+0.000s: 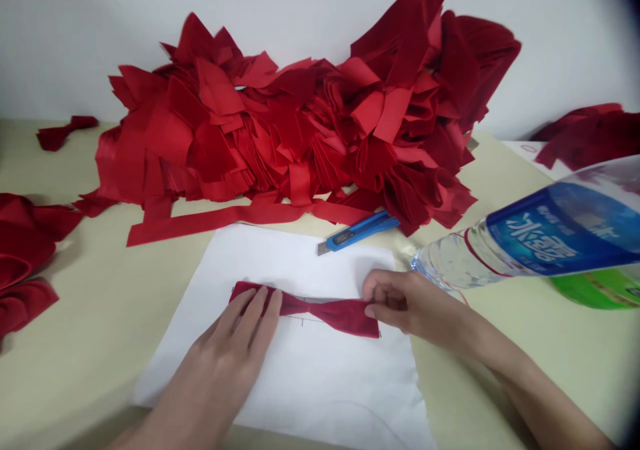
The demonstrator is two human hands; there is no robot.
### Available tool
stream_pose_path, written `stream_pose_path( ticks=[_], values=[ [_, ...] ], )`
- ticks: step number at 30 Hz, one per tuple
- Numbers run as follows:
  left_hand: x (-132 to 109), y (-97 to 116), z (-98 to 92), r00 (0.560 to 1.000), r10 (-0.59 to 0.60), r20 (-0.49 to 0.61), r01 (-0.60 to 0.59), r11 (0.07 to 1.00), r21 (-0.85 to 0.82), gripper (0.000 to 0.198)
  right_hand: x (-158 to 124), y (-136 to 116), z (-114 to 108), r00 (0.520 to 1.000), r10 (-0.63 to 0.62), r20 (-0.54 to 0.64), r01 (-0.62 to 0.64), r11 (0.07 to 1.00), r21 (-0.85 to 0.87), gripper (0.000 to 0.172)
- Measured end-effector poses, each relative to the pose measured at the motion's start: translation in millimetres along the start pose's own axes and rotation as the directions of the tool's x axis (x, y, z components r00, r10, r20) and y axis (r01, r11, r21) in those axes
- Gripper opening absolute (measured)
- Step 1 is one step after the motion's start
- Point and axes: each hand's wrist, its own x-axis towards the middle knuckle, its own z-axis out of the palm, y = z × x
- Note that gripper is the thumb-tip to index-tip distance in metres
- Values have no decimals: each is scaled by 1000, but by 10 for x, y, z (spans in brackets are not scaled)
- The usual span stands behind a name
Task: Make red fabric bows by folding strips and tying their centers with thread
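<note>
A dark red strip of cloth [325,311], pinched narrow in the middle like a bow, lies across a white sheet of paper [310,383]. My left hand [235,350] lies flat with fingers stretched out, pressing the strip's left end. My right hand [400,300] pinches the strip's right end between thumb and curled fingers. Pencil marks show on the paper under the strip.
A big heap of red cloth pieces [300,117] fills the back of the beige table [100,317]. A blue utility knife [360,231] lies beyond the paper. A clear water bottle [530,240] with a blue label looms at the right. More red cloth [25,257] sits at the left edge.
</note>
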Motion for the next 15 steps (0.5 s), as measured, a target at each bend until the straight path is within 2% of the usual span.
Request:
stream_pose_path(
  ticks=[4,7,11,15],
  values=[
    [-12,37,-30,998,42,37,-45,995,87,74,1,14,4,1000,-9,14,9,1000,12,7],
    [-7,52,-48,996,82,38,-86,990,112,73,6,54,30,1000,-11,13,11,1000,16,5],
    [-9,59,-55,994,75,83,-84,991,108,67,14,102,44,1000,-18,12,18,999,28,4],
    [-18,15,-65,992,92,81,-99,991,86,65,-15,32,-14,999,-45,-18,45,999,14,7]
  ],
)
